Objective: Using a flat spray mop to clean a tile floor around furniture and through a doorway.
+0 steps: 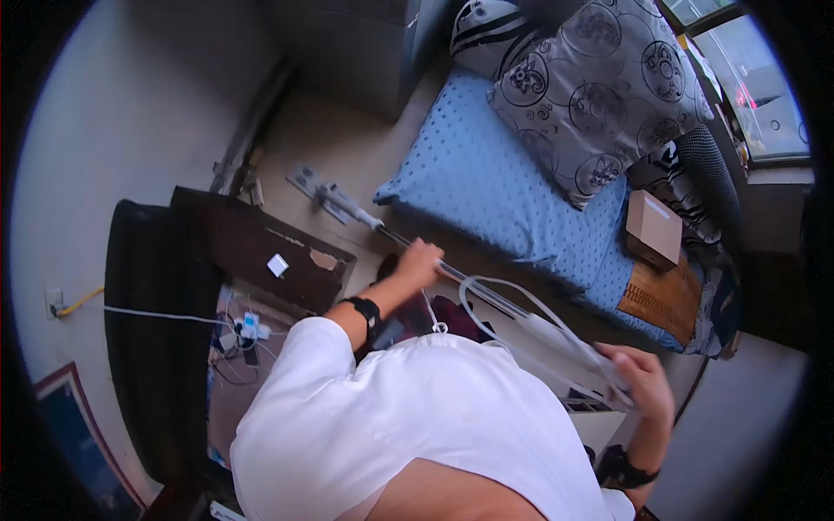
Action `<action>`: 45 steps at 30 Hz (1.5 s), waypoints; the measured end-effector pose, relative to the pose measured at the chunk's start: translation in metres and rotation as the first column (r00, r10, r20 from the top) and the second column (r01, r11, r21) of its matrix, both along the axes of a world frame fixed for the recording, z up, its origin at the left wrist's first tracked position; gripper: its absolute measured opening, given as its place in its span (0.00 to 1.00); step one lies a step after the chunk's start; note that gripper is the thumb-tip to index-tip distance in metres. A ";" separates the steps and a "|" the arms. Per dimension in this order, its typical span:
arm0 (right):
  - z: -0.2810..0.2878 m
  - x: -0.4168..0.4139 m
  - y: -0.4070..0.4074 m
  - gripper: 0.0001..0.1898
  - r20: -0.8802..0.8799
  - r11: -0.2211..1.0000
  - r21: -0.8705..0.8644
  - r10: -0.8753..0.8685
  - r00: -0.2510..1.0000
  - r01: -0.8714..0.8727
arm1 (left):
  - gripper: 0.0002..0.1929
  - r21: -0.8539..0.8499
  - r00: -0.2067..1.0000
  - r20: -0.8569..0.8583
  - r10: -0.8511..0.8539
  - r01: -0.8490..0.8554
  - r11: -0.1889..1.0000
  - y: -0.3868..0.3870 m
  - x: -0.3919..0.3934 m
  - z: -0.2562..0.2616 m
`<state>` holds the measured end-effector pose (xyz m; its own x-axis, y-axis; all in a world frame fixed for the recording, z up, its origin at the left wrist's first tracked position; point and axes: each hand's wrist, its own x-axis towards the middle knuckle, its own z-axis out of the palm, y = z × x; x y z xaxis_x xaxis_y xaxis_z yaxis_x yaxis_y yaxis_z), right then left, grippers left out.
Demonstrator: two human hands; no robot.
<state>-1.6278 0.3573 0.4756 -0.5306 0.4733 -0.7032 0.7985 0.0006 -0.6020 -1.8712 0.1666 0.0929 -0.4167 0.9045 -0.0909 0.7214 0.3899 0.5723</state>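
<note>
My left hand [420, 259] is closed round the metal tube of a long pole-like appliance [488, 294], held slantwise before my body. At its far upper-left end is a grey head piece [329, 195], blurred, over the floor. A thick white section lies towards the lower right. My right hand [638, 378] grips the looped white cord [554, 319] beside that end; whether it also holds the white section I cannot tell. Part of the cord hangs in a wide loop along the tube. Both wrists wear black bands.
Beyond the pole stands a bed or daybed with a blue patterned cover [495, 176], a large patterned cushion [599, 98] and a cardboard box [653, 229]. A dark brown wooden bed end [293, 254] is at left. A white cord [163, 314] runs from a wall socket to a power strip [251, 327].
</note>
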 end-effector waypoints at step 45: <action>0.102 -0.194 -0.115 0.16 -0.817 0.817 0.576 0.576 -0.019 -0.004 | 0.16 0.713 0.945 0.326 0.006 -0.251 0.654 0.032 -0.120 0.122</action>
<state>-1.8219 0.2424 0.5779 -0.6947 0.0714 0.7158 -0.6173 0.4517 -0.6442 -1.9916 0.1990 0.2149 -0.6016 0.6580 0.4529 0.4644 -0.1732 0.8685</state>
